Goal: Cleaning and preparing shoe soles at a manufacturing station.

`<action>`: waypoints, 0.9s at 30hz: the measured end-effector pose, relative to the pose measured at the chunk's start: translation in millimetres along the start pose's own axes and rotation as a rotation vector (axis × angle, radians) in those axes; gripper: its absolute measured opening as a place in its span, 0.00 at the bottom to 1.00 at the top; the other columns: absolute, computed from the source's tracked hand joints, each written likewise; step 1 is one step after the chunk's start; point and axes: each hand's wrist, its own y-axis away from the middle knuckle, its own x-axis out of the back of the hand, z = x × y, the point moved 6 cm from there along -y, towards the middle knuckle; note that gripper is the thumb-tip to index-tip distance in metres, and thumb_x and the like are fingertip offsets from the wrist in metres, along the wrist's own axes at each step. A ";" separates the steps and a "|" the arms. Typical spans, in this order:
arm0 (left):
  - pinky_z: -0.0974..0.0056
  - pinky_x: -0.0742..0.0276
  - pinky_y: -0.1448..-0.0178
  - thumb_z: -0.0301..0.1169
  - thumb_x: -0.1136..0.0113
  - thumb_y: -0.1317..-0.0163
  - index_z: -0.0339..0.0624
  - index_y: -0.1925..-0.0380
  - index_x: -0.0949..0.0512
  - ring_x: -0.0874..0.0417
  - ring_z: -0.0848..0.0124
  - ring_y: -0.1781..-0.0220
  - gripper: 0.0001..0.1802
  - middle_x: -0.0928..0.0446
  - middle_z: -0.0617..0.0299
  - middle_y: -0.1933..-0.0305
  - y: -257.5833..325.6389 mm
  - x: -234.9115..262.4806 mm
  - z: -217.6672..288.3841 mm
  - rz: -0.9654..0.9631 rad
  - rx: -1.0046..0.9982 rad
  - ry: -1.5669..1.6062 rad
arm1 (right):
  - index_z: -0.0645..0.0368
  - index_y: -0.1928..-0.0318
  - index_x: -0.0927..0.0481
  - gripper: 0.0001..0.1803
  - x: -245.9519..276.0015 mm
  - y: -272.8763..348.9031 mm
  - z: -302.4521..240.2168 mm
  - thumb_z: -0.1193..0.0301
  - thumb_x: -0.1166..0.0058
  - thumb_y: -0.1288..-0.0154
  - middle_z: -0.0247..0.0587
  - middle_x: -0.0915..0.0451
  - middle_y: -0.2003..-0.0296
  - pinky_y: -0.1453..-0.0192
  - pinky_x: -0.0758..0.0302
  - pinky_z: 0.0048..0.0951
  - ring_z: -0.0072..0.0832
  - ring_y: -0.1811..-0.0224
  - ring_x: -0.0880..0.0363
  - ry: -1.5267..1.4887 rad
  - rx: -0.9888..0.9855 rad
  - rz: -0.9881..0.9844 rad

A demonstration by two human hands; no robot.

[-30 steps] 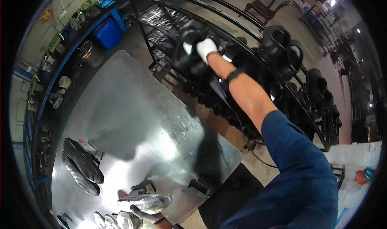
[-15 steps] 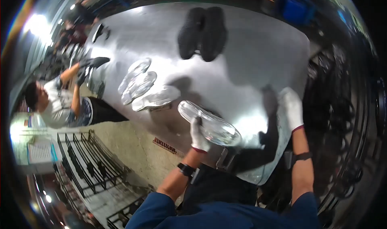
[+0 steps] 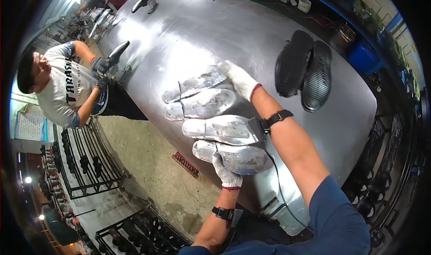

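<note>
Four silver metal shoe lasts lie side by side near the table's left edge, soles up, toes pointing right. My left hand [image 3: 227, 172], in a white knit glove, grips the near side of the closest shoe last [image 3: 249, 159], thumb on top and the other fingers hidden below. At the far end of the row, my gloved right hand [image 3: 240, 80] has its fingers bent over the toe of the farthest shoe last [image 3: 195, 85]. Between them lie two more, a shoe last [image 3: 208, 103] and another shoe last [image 3: 224, 129].
A pair of black ribbed shoe soles [image 3: 314, 75] rests on the metal table [image 3: 251, 26] to the right. A co-worker [image 3: 67, 84] at the left holds a dark shoe-shaped piece [image 3: 119, 52]. Black racks [image 3: 90, 165] stand on the left floor. A cable hangs from my right wrist.
My right hand has moved left across the table to the farthest last. My left hand has set its last down beside the others, still holding it. The view has shifted left.
</note>
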 end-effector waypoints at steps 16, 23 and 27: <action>0.47 0.23 0.29 0.60 0.48 0.24 0.46 0.28 0.29 0.20 0.57 0.34 0.36 0.22 0.56 0.33 -61.8 2.2 53.4 -0.143 -0.118 -0.090 | 0.64 0.38 0.21 0.19 -25.7 -50.9 32.0 0.68 0.38 0.23 0.44 0.14 0.49 0.49 0.12 0.38 0.31 0.50 0.13 -0.325 0.083 -0.125; 0.48 0.30 0.22 0.61 0.51 0.23 0.43 0.24 0.32 0.24 0.55 0.27 0.40 0.27 0.54 0.25 -119.1 -12.6 97.5 -0.194 -0.256 -0.222 | 0.64 0.37 0.19 0.19 -45.3 -73.2 28.4 0.78 0.46 0.25 0.47 0.13 0.51 0.56 0.12 0.39 0.34 0.56 0.13 -0.263 0.210 -0.094; 0.51 0.32 0.21 0.61 0.51 0.23 0.43 0.22 0.36 0.26 0.57 0.25 0.41 0.28 0.54 0.24 -141.2 -26.9 121.7 -0.205 -0.241 -0.266 | 0.58 0.25 0.29 0.32 -50.4 -78.5 22.6 0.81 0.45 0.28 0.42 0.17 0.40 0.38 0.17 0.40 0.31 0.42 0.18 -0.190 0.316 -0.193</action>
